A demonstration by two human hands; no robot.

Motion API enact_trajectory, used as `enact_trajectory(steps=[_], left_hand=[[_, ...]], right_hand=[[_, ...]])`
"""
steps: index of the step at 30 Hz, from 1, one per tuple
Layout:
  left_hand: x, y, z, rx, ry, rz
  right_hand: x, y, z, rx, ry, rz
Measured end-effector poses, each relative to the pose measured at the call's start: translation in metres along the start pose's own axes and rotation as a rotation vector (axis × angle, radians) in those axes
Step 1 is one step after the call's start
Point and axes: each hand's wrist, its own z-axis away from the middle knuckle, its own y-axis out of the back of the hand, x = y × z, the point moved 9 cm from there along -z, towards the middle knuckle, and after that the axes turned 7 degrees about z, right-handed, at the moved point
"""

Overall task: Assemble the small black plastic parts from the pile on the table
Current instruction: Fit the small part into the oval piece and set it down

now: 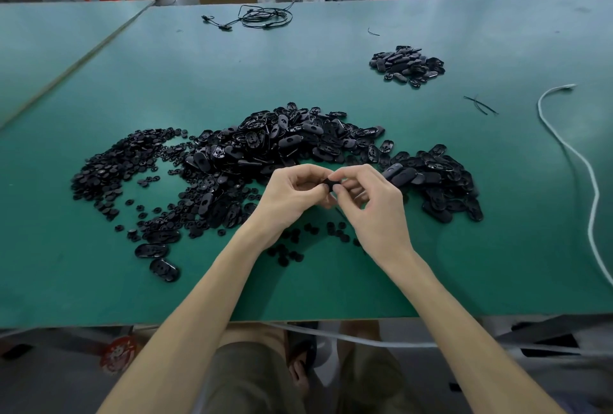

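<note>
Both hands meet above the green table, just in front of the big pile of black oval shells. My left hand and my right hand together pinch one small black plastic part between fingertips and thumbs; most of it is hidden by the fingers. Small round black pieces spread out to the left of the ovals. More oval shells lie to the right of my hands. A few round pieces lie under my wrists.
A separate smaller heap of black parts sits at the far right. A white cord curves along the right side. A tangled black cable lies at the far edge. Orange stools and cardboard boxes stand beyond the table.
</note>
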Motion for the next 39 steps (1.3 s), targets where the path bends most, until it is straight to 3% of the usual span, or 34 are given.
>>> enact_trajectory(steps=[15,23,39], left_hand=[[0.002,-0.001,0.002,0.024,-0.020,-0.013],[0.003,-0.004,0.001,-0.054,-0.016,0.122],[0.002,-0.003,0.003,-0.039,-0.014,0.041]], right_hand=[[-0.001,-0.002,0.001,-0.017,0.014,0.036],[0.006,0.007,-0.002,0.055,-0.076,-0.035],[0.007,0.007,-0.003,0.029,-0.088,-0.054]])
